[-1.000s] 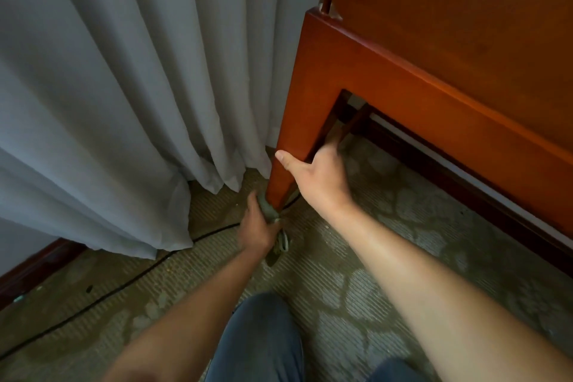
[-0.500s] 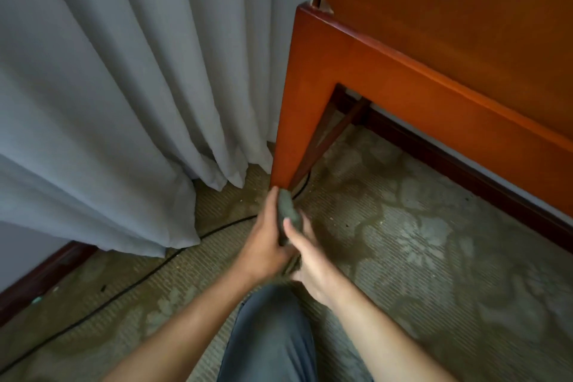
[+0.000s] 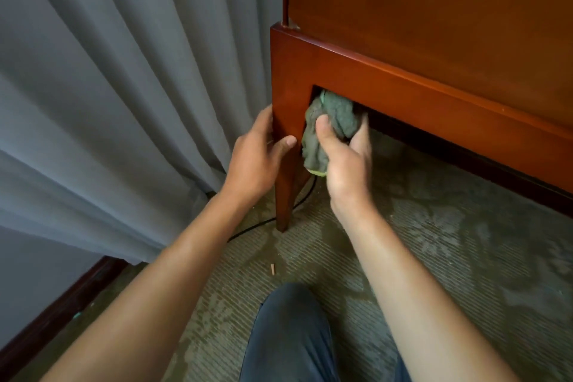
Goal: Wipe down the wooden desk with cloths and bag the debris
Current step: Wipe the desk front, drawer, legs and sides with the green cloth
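The reddish wooden desk (image 3: 434,84) fills the upper right, and its tapered front leg (image 3: 286,121) comes down to the carpet. My left hand (image 3: 257,158) grips that leg, thumb across its front face and fingers behind it. My right hand (image 3: 344,161) grips a bunched grey-green cloth (image 3: 333,118) with a yellow-green edge. The cloth is pressed against the inner side of the leg, just under the desk's front rail.
Grey curtains (image 3: 124,87) hang to the floor at the left. A black cable (image 3: 257,226) runs over the patterned carpet (image 3: 434,242) behind the leg. A small tan scrap (image 3: 272,268) lies on the carpet. My knee in blue trousers (image 3: 288,335) is at the bottom.
The cloth passed from my left hand to my right and went up from the foot of the leg to under the rail. My left hand took hold of the leg.
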